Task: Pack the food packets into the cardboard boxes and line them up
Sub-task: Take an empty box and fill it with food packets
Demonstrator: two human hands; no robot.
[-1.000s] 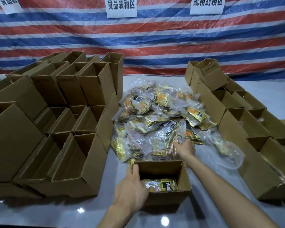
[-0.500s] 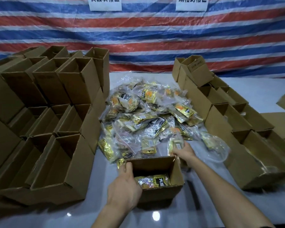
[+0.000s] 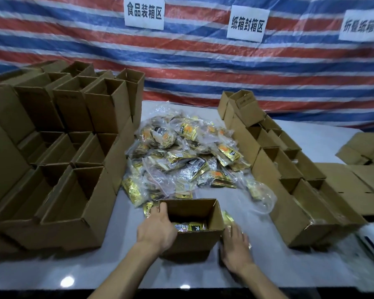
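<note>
Fingers (image 3: 162, 210) of the left hand (image 3: 157, 230) curl round the left wall of one open cardboard box (image 3: 192, 241), near the front edge of the table (image 3: 52, 270).
The right hand (image 3: 235, 247) is against the box's right wall, beside one gold packet (image 3: 227, 217); because of blur I cannot tell if its fingers grasp it. Packets in the box (image 3: 190, 226) are partly hidden, so their number is unclear. One big pile of packets (image 3: 188, 158) lies at the table's middle. Left boxes (image 3: 80, 190) and right boxes (image 3: 289, 190) stand along the side edges, under three signs (image 3: 144, 12).

I work at a makeshift packing station: white paper zone signs (image 3: 144, 12) on a red-white-blue striped tarpaulin (image 3: 192, 67), open brown cardboard boxes (image 3: 104, 108) crowding my grey worktop's (image 3: 121, 266) left edge.
</note>
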